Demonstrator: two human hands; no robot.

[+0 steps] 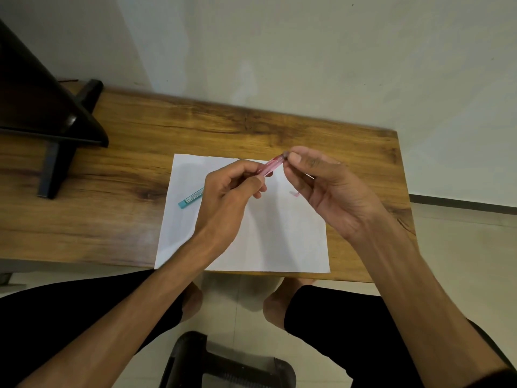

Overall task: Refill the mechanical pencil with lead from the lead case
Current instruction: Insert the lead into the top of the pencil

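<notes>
The left hand (229, 191) is curled tight around the lower barrel of the pink mechanical pencil (270, 166), which slants up and to the right above the paper. The right hand (330, 191) pinches the pencil's upper end between thumb and forefinger; the tip of that end is blurred, so what exactly sits under the fingertips cannot be told. Both hands hang over one white sheet of paper (279, 242), whose near edge lies almost flush with the near edge of the wooden table (112, 163). One teal lead case (191, 198) lies flat on the sheet's left part, just beside the left hand and partly hidden by it. One small pink piece (294, 194) rests on the paper below the right hand. The table's right edge falls off close to the right wrist; bare wood spreads to the left as far as a dark stand (56, 130) at the far left corner.
</notes>
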